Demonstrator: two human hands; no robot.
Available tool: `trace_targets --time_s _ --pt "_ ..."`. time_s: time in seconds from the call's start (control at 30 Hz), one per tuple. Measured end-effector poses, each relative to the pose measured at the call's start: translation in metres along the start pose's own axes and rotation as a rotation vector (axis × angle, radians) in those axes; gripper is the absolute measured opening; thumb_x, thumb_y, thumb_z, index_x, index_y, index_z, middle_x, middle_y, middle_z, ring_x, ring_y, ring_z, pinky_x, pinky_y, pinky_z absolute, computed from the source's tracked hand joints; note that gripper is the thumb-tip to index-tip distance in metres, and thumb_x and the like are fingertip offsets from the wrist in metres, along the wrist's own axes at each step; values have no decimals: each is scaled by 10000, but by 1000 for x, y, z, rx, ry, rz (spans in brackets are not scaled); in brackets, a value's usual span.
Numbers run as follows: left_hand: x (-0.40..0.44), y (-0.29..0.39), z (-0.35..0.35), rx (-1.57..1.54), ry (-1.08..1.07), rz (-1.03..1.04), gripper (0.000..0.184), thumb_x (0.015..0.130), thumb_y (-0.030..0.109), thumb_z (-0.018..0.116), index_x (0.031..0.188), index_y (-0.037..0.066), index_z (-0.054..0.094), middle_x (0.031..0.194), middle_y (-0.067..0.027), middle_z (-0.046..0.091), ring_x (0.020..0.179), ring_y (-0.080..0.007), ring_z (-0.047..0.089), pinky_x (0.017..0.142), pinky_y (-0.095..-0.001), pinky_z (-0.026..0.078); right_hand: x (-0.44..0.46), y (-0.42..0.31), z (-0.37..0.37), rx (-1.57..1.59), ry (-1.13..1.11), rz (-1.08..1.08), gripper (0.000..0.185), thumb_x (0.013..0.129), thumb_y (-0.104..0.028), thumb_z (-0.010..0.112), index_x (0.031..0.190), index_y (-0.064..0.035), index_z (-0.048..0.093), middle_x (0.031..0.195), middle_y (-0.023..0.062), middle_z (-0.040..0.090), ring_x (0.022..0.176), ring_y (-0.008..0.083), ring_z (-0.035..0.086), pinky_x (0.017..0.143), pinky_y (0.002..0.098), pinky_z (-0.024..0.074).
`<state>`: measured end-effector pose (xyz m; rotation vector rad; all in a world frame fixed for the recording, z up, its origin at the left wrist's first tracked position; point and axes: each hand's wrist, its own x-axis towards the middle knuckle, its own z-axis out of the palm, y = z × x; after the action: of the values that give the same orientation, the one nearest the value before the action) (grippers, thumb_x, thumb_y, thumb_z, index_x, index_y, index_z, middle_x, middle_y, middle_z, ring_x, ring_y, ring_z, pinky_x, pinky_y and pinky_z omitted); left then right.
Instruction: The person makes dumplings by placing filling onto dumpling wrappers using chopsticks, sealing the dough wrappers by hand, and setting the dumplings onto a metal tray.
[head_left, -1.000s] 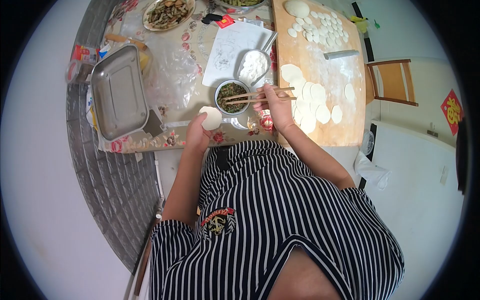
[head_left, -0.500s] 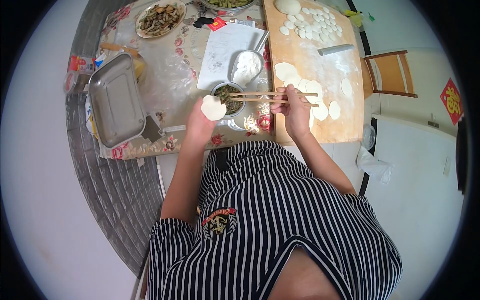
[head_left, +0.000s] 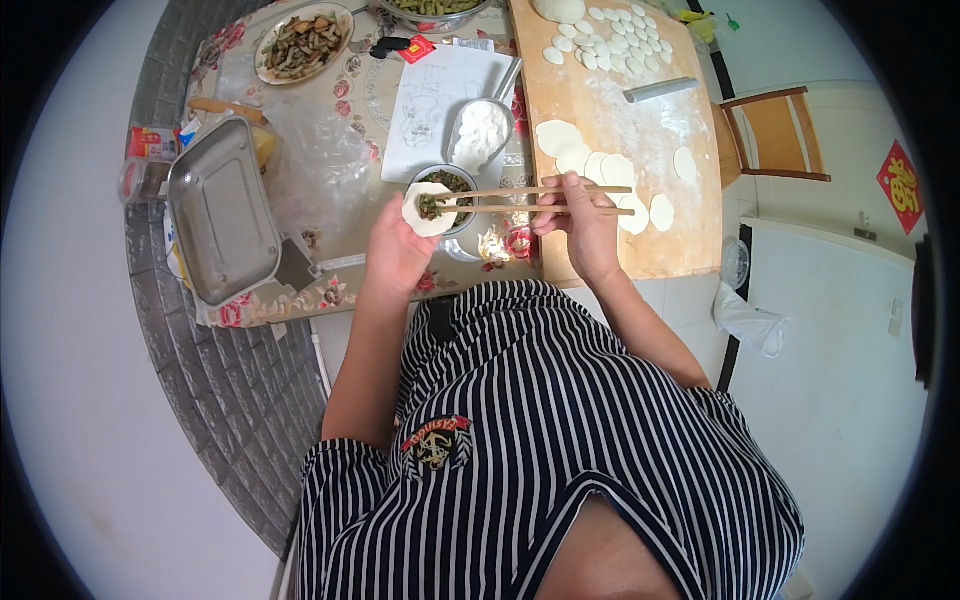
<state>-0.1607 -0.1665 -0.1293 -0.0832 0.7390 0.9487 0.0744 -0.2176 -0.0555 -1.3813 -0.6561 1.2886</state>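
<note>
My left hand (head_left: 396, 250) holds a round dumpling wrapper (head_left: 430, 225) on its fingers, beside the near left rim of the filling bowl. A small heap of dark green filling (head_left: 428, 206) lies on the wrapper. My right hand (head_left: 583, 222) is closed around a pair of chopsticks (head_left: 520, 208), whose tips touch that heap. Partly behind the wrapper and chopsticks stands the bowl of chopped green filling (head_left: 455, 180). Above it, a metal scoop of white flour (head_left: 482, 130) rests on a sheet of paper (head_left: 420, 115).
On the wooden board (head_left: 650, 250) at right lie several flat wrappers (head_left: 572, 155), small dough pieces (head_left: 620, 45), a dough ball (head_left: 558, 9) and a grey rolling pin (head_left: 661, 90). An oblong metal tray (head_left: 225, 215) stands at left, a plate of cooked food (head_left: 303, 45) behind it.
The chopsticks have moved left from the bowl to the wrapper, carrying filling onto it. My left hand stays nearly in place. The whole view has shifted slightly.
</note>
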Motion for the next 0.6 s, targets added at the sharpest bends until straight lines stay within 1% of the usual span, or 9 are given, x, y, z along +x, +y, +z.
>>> trace_targets --time_s 0.03,0.1,0.17,0.23,0.33,0.43,0.53,0.6 --pt "2 -1 -2 -1 0 1 438 1035 292 363 1281 -56 465 1275 -184 568 1207 -306 542 1051 -443 437 0 -2 -1 -5 6 -10 375 1016 -307 483 1028 47 608 802 125 632 613 190 654 552 279 575" --pt "3 -1 -5 -1 -36 15 368 1013 202 408 1268 -55 473 1255 -172 584 1185 -294 561 1038 -434 455 -1 -5 -4 -14 21 -35 376 1018 -315 475 1022 38 606 799 110 629 608 173 644 544 269 569" --pt "1 -1 -6 0 -28 25 366 1012 195 408 1270 -57 471 1251 -172 587 1179 -293 566 1035 -431 459 0 -5 -3 -22 34 -60 377 1020 -323 467 1015 28 603 796 95 625 602 156 634 537 260 563" --pt "-3 -1 -1 5 -20 28 363 1012 188 407 1271 -58 469 1248 -171 590 1174 -291 571 1031 -428 463 0 -5 -2 73 7 -37 384 1017 -338 471 1009 25 596 786 91 622 596 156 635 530 259 563" --pt "-8 -2 5 16 -25 -2 363 1015 187 408 1274 -60 465 1256 -175 586 1183 -292 566 1037 -433 461 3 4 4 68 -2 5 378 1024 -319 455 995 31 597 790 113 622 604 179 646 541 273 569" --pt "-13 -3 6 -47 -62 17 365 1018 194 412 1272 -63 467 1262 -183 583 1194 -296 560 1053 -445 448 4 10 5 126 -14 34 369 1025 -318 453 1006 22 592 793 110 622 606 178 646 543 273 570" --pt "-12 -3 2 -29 -60 9 383 1019 214 410 1283 -58 462 1260 -173 584 1169 -293 577 1037 -442 461 3 8 5 75 -11 30 365 1025 -319 454 1008 19 591 790 103 619 606 173 645 540 265 563" --pt "-12 -2 -1 -29 -50 5 369 1021 201 414 1272 -64 468 1260 -180 585 1200 -295 557 1065 -448 439 4 7 4 102 -3 24 363 1024 -320 456 1008 17 592 788 100 618 605 169 642 538 262 561"
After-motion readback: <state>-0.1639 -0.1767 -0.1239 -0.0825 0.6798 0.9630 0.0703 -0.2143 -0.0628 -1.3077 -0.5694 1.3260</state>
